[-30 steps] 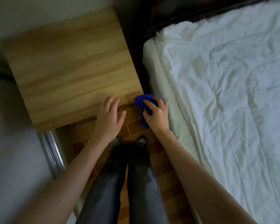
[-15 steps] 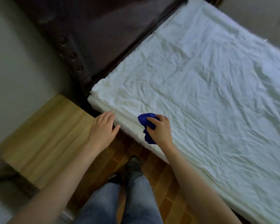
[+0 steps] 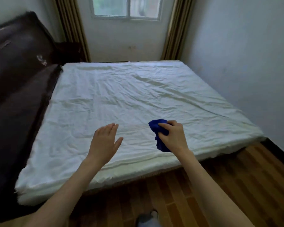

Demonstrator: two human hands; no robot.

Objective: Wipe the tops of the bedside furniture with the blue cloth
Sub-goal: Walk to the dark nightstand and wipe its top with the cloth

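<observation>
Headboard (image 3: 15, 79): dark brown, padded and smooth, along the bed's left side.
Left hand (image 3: 103, 143): above the bed's near edge; grip spread, fingers straight, holding nothing.
Blue cloth (image 3: 159, 136): deep blue, soft, bunched into a lump above the bed's near edge.
Right hand (image 3: 173, 136): grip pinching the blue cloth, fingers curled round it.
Bed (image 3: 121, 95): white sheet, creased, broad and flat.
Floor (image 3: 236, 185): brown wood planks before the bed.
Room: window (image 3: 126, 7) between tan pleated curtains (image 3: 70, 27) behind the bed.
</observation>
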